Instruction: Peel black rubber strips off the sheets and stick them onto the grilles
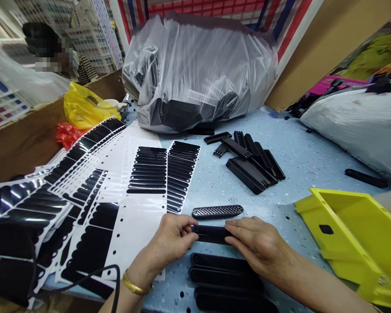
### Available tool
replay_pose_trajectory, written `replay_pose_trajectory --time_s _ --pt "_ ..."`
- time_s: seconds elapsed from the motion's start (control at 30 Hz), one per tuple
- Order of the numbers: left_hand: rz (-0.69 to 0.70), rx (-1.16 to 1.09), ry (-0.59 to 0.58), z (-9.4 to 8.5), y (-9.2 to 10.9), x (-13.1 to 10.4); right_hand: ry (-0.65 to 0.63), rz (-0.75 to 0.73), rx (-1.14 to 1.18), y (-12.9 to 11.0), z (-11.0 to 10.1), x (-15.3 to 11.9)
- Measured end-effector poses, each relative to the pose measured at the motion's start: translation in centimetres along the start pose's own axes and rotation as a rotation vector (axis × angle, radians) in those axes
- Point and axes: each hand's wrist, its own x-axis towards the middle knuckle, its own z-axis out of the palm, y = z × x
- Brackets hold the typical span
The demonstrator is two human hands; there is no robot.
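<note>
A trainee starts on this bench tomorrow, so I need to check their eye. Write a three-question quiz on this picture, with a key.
1. Fill in the colour: the left grip and the right grip are at opposite ends of the held piece, which is ____.

2. Multiple choice: seen from the person, where does the mesh-topped piece lie?
A) Nearer than the held piece
B) Just beyond the held piece
C) Inside the yellow bin

3. True or false: a gold bracelet circles the left wrist.

Key: 1. black; 2. B; 3. true.
</note>
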Motion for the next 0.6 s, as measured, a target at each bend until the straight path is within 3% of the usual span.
replay_pose_trajectory --time_s 0.3,0.6 --pt "0.008 -0.012 0.004 0.01 -0.28 -0.02 -0.019 -0.036 -0.043 -0.17 0.18 -0.02" --pt "-0.079 -0.075 0.011 0.10 0.30 -0.07 -0.095 -0.039 -0.070 -0.37 -0.31 0.52"
